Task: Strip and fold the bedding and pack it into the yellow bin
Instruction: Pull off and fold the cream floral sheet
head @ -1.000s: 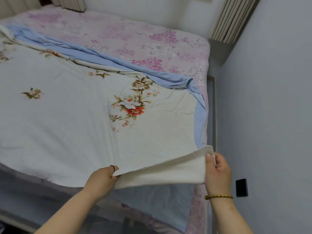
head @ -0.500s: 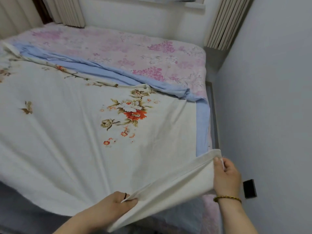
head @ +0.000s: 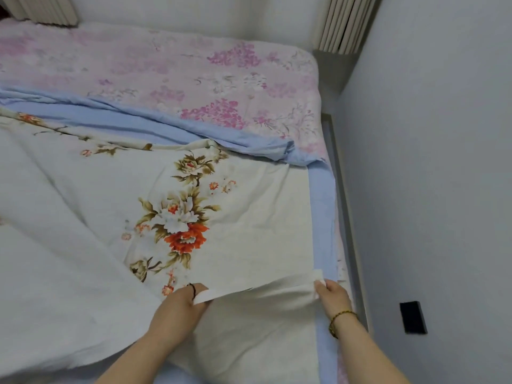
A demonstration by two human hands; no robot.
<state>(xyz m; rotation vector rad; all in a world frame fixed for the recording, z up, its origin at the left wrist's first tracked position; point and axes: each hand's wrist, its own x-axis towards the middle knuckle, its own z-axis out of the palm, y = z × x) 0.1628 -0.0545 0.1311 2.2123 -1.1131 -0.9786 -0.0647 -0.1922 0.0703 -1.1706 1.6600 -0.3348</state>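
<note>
A white floral sheet (head: 243,212) with orange and white flowers lies spread over the bed. Under it a light blue sheet (head: 321,206) shows along the right edge and as a bunched band across the bed. Beneath both lies a pink floral mattress cover (head: 194,67). My left hand (head: 180,303) pinches the near edge of the white sheet, and my right hand (head: 331,295) grips its near right corner. The edge between the two hands is raised and folded forward over the sheet. The yellow bin is not in view.
A white wall (head: 443,162) runs close along the bed's right side, with a black wall socket (head: 413,317) low on it. A bed frame rail (head: 346,217) lies in the narrow gap. Pleated curtains (head: 343,23) hang at the far corners.
Both hands have carried the white sheet's near edge forward over the bed, laying it onto the sheet. The view has moved closer to the bed.
</note>
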